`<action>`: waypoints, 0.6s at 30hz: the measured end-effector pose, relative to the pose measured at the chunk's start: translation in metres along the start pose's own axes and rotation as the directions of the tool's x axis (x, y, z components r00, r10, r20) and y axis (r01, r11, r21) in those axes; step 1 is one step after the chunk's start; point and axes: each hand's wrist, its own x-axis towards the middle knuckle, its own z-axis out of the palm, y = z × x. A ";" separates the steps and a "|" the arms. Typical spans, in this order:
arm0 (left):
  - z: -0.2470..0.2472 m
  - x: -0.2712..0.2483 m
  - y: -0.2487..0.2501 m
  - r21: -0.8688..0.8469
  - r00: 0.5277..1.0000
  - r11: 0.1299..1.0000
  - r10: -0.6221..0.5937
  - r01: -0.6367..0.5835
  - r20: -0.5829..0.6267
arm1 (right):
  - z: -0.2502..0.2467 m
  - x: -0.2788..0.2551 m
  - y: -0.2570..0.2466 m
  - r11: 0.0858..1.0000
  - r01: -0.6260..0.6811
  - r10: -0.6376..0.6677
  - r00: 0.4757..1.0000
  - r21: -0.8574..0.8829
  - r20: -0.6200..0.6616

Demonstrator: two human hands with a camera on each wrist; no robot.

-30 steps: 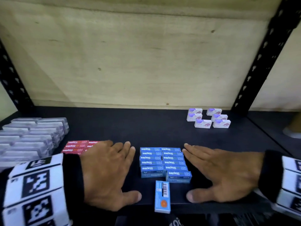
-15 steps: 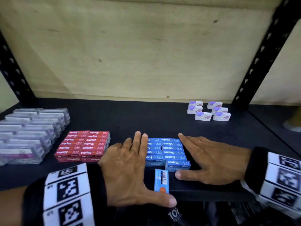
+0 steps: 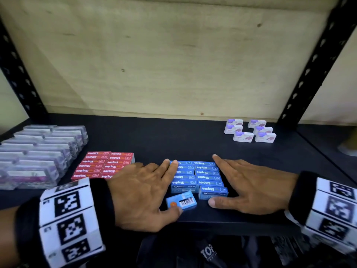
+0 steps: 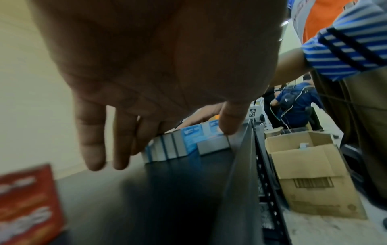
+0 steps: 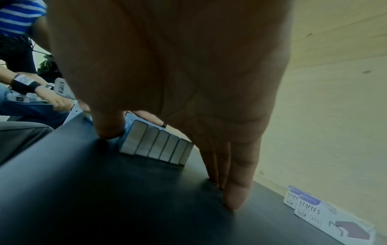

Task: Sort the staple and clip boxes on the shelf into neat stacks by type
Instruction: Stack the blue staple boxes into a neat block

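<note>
Blue staple boxes point(image 3: 197, 176) stand in two close rows at the shelf's front middle. A loose blue box point(image 3: 181, 201) lies barcode up and turned sideways just in front of them. My left hand point(image 3: 146, 192) lies flat with straight fingers against the rows' left side point(image 4: 167, 147), and its thumb touches the loose box's front. My right hand point(image 3: 245, 182) lies flat against the rows' right side point(image 5: 155, 145), thumb at the front right box. Red staple boxes point(image 3: 104, 164) sit in a block to the left.
Clear wrapped grey boxes point(image 3: 38, 153) fill the shelf's left end. Several white and purple staple boxes point(image 3: 251, 131) stand at the back right. Black uprights frame the shelf point(image 3: 173, 138), with a plywood back wall. A cardboard carton point(image 4: 310, 172) sits on the floor beyond the shelf edge.
Both hands have slid inward to the sides of the blue rows. The loose blue box has turned from lengthwise to sideways under my left thumb.
</note>
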 end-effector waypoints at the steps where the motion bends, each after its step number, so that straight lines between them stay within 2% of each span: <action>1: -0.001 0.000 -0.002 0.004 1.000 1.000 0.013 -0.013 -0.007 | 0.000 0.000 0.000 1.000 0.000 0.000 1.000 0.003 0.000; 8: -0.001 -0.001 -0.001 0.006 1.000 1.000 0.021 -0.021 0.012 | -0.001 0.002 -0.001 1.000 0.001 -0.001 1.000 -0.011 -0.011; 14: -0.005 0.010 -0.014 -0.115 0.999 0.993 0.021 -0.018 0.028 | -0.002 0.003 -0.002 1.000 0.005 -0.005 1.000 -0.022 -0.011; 18: -0.008 0.015 -0.021 -0.156 0.998 0.986 0.057 -0.058 -0.012 | -0.002 0.004 -0.002 1.000 0.003 -0.004 1.000 -0.015 -0.015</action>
